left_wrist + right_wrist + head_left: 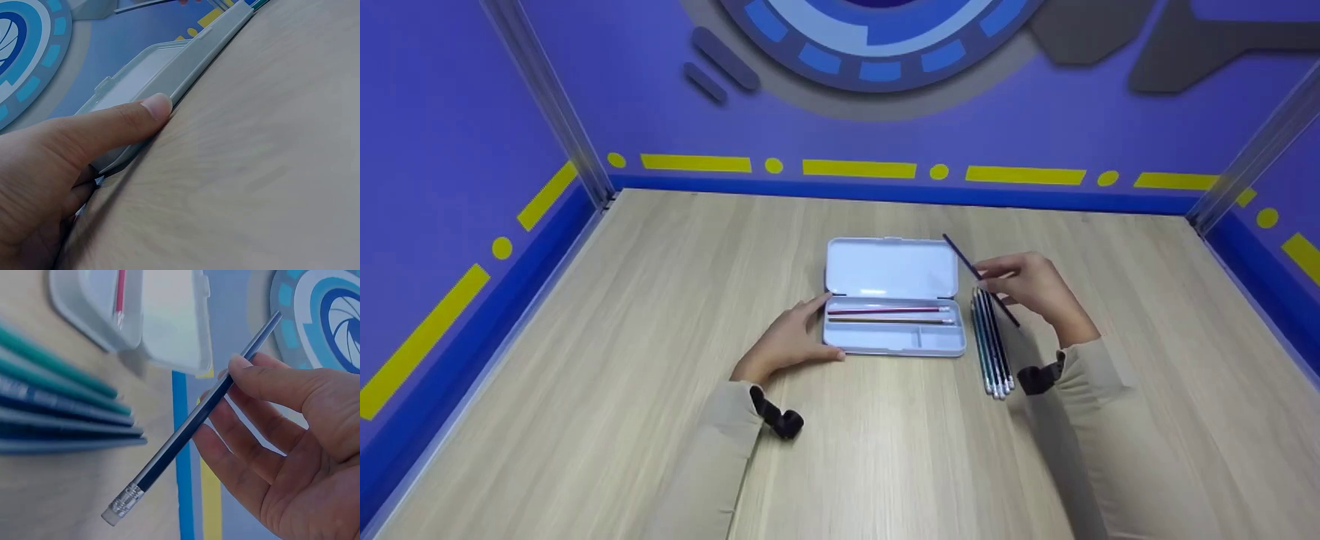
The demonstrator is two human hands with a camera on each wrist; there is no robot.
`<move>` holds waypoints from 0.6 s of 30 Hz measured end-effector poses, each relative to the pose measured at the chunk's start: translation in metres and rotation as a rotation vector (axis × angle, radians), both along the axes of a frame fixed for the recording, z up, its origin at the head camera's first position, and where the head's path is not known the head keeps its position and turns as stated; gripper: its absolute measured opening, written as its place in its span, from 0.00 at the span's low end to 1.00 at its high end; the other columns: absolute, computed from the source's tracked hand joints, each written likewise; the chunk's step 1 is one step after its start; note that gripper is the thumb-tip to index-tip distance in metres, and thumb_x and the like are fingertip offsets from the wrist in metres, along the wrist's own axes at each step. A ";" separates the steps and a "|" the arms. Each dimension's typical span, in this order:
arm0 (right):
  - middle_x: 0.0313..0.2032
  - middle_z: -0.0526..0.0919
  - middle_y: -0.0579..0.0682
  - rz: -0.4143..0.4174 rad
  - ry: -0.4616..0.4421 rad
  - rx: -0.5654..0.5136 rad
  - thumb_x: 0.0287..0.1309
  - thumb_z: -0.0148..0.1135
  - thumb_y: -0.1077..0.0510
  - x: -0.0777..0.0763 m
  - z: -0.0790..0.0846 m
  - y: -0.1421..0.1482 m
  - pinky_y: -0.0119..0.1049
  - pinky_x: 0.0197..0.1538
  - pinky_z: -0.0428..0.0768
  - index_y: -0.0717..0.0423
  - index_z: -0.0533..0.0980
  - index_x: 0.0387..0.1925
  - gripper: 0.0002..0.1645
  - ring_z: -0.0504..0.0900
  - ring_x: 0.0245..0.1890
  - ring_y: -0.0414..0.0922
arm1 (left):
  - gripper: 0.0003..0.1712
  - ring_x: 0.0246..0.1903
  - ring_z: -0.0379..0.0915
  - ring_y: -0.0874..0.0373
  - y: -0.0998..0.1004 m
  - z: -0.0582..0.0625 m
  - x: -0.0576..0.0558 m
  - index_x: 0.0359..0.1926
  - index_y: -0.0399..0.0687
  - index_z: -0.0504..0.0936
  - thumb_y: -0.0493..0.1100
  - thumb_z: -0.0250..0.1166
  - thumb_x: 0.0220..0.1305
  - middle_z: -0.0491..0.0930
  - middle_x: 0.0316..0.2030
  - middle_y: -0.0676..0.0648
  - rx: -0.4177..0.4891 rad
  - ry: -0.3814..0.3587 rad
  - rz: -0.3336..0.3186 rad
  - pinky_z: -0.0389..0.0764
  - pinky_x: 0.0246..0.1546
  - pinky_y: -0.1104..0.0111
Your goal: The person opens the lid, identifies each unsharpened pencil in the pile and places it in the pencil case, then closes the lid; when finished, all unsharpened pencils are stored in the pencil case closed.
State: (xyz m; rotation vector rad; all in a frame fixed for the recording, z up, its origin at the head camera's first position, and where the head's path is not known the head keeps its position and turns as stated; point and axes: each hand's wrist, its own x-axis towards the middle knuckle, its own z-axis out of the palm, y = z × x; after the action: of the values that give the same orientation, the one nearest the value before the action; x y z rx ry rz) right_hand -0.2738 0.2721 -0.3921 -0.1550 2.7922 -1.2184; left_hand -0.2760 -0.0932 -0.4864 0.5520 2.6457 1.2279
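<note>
An open white pencil case (877,341) lies mid-table, its lid (892,266) tilted back. Inside, a red pencil (885,310) and a yellow-brown pencil (885,321) lie side by side in the long rear compartment. My left hand (787,341) grips the case's left end, thumb along the front edge. To the right of the case, my right hand (1030,289) pinches a dark pencil (185,424) between thumb and fingers. That pencil slants, its eraser end lower and towards me. Beneath it on the table is a row of several green and dark pencils (992,345), erasers facing me.
The wooden table (660,300) is walled by blue panels (1035,135) at the back and sides. Two small front compartments of the case hold nothing visible. A black wrist strap piece (1039,379) hangs close to the pencil row.
</note>
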 end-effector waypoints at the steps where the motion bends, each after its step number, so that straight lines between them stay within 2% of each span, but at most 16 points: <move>1: 0.50 0.82 0.63 0.005 0.004 0.005 0.61 0.62 0.63 -0.001 0.001 -0.003 0.45 0.44 0.85 0.59 0.78 0.56 0.20 0.82 0.43 0.52 | 0.62 0.69 0.57 0.45 0.000 0.000 0.000 0.73 0.56 0.58 0.57 0.80 0.38 0.62 0.69 0.40 0.000 0.002 0.000 0.58 0.70 0.54; 4: 0.49 0.83 0.62 0.019 0.020 0.028 0.60 0.62 0.64 -0.004 0.004 -0.013 0.44 0.44 0.85 0.57 0.80 0.54 0.19 0.82 0.42 0.51 | 0.62 0.69 0.57 0.44 -0.001 -0.001 0.000 0.73 0.55 0.58 0.57 0.80 0.38 0.63 0.69 0.38 -0.001 0.006 -0.002 0.58 0.70 0.54; 11: 0.44 0.86 0.59 0.071 0.087 0.078 0.58 0.64 0.64 -0.009 0.009 -0.036 0.31 0.36 0.81 0.54 0.82 0.51 0.17 0.82 0.36 0.48 | 0.62 0.69 0.58 0.44 0.000 -0.001 -0.001 0.73 0.53 0.58 0.57 0.80 0.38 0.63 0.69 0.38 -0.004 0.004 -0.001 0.59 0.70 0.54; 18: 0.41 0.87 0.57 0.173 0.129 0.082 0.57 0.65 0.64 -0.012 0.011 -0.056 0.36 0.40 0.83 0.54 0.84 0.47 0.15 0.85 0.39 0.48 | 0.62 0.70 0.56 0.44 0.001 0.000 0.000 0.73 0.53 0.59 0.56 0.80 0.38 0.61 0.69 0.37 -0.001 0.005 0.003 0.57 0.71 0.54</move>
State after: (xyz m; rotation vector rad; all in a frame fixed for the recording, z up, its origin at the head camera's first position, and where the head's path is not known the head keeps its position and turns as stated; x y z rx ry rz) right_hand -0.2854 0.2164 -0.3810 -0.4747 2.8581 -1.0897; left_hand -0.2761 -0.0918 -0.4863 0.5521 2.6514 1.2278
